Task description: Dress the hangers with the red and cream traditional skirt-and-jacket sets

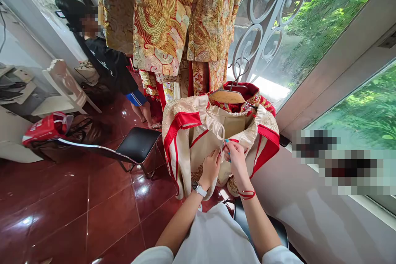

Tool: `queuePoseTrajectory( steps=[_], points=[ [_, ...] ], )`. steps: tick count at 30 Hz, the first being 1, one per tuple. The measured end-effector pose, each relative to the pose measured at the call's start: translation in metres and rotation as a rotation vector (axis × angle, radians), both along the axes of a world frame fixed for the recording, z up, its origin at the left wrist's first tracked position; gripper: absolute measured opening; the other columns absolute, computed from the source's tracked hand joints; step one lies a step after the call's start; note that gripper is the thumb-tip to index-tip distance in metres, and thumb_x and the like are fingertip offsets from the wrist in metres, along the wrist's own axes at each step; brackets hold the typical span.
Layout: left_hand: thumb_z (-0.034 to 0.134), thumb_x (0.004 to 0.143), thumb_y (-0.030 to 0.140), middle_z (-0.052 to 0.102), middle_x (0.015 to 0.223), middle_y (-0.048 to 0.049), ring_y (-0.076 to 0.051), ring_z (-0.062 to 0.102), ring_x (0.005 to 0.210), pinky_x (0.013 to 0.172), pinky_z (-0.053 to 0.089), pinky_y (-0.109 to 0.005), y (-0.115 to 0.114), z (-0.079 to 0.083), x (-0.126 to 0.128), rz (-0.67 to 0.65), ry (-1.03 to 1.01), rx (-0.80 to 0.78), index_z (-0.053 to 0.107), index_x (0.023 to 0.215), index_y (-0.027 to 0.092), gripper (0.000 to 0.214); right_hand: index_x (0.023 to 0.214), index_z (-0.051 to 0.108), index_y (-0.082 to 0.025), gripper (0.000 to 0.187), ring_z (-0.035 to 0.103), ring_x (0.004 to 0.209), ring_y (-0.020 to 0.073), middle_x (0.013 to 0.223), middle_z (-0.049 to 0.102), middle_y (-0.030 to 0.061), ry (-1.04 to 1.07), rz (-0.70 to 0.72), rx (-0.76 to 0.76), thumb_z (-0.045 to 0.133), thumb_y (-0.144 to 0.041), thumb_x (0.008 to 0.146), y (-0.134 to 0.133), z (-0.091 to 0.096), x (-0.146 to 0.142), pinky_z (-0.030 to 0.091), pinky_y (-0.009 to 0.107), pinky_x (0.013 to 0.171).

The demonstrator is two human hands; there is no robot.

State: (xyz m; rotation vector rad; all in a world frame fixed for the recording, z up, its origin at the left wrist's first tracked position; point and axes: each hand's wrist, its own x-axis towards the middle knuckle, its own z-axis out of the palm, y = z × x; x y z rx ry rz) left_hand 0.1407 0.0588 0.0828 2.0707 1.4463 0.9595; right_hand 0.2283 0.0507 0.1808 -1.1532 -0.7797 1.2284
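Note:
A cream and gold brocade garment [176, 173] with red bands [267, 146] hangs in front of me, its gathered top edge spread open. From that edge a thin cream cord [222, 134] loops down to my fingers. My left hand [211, 169] is closed on the cord low on the garment's front. Just to its right, my right hand [235, 154] pinches the same cord, with blue-green nails showing. The fingertips of both hands nearly meet. A wooden hanger [227, 97] sits in the opening, with a red embroidered collar [247, 90] behind it.
Heavy gold embroidered garments [163, 20] hang above and behind. To the right are a window frame [309, 95] and scrolled ironwork [272, 12]. A black chair [137, 144] stands on the left, near a red bag [46, 128]. Another person [108, 64] stands further back.

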Motion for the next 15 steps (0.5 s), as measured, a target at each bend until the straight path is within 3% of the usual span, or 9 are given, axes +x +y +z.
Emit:
queuePoseTrajectory(
  steps=[3, 8, 10, 13, 15],
  points=[
    [0.037, 0.099, 0.015, 0.073, 0.106, -0.0102, -0.023, 0.071, 0.094, 0.08, 0.054, -0.033, 0.002, -0.001, 0.003, 0.02, -0.051, 0.025, 0.062, 0.112, 0.02, 0.029, 0.056, 0.044, -0.022, 0.033, 0.015, 0.045, 0.0048, 0.049, 0.028, -0.01, 0.0, -0.053, 0.047, 0.066, -0.044, 0.064, 0.007, 0.021, -0.003, 0.012, 0.024, 0.043],
    [0.038, 0.097, 0.013, 0.073, 0.092, -0.0103, -0.023, 0.07, 0.084, 0.073, 0.052, -0.032, 0.017, 0.012, 0.013, 0.061, -0.011, -0.011, 0.063, 0.094, 0.019, 0.025, 0.062, 0.049, -0.021, 0.029, 0.017, 0.045, 0.0057, 0.052, 0.031, -0.0091, -0.051, -0.124, 0.142, 0.064, -0.045, 0.071, 0.017, 0.049, -0.007, 0.014, 0.024, 0.043],
    [0.039, 0.097, 0.013, 0.073, 0.091, -0.0101, -0.023, 0.07, 0.083, 0.073, 0.051, -0.032, 0.019, 0.014, 0.014, 0.06, -0.012, -0.022, 0.063, 0.091, 0.02, 0.025, 0.062, 0.05, -0.021, 0.031, 0.018, 0.045, 0.0062, 0.051, 0.031, -0.0088, -0.123, -0.128, 0.146, 0.064, -0.047, 0.073, 0.019, 0.052, -0.004, 0.015, 0.025, 0.043],
    [0.039, 0.098, 0.017, 0.072, 0.088, -0.0084, -0.021, 0.069, 0.079, 0.072, 0.05, -0.031, 0.017, 0.018, 0.005, 0.004, -0.035, -0.064, 0.064, 0.092, 0.02, 0.025, 0.061, 0.052, -0.02, 0.035, 0.023, 0.046, 0.0073, 0.051, 0.032, -0.0075, -0.303, -0.018, 0.135, 0.064, -0.05, 0.075, 0.018, 0.049, 0.015, 0.016, 0.025, 0.044],
    [0.046, 0.097, 0.022, 0.072, 0.085, -0.0062, -0.02, 0.067, 0.074, 0.068, 0.049, -0.03, 0.013, 0.034, -0.013, -0.105, -0.045, -0.101, 0.065, 0.093, 0.02, 0.019, 0.066, 0.057, -0.019, 0.035, 0.028, 0.047, 0.0086, 0.054, 0.036, -0.0063, -0.425, 0.001, 0.148, 0.061, -0.052, 0.079, 0.017, 0.048, 0.038, 0.02, 0.025, 0.045]
  ],
)
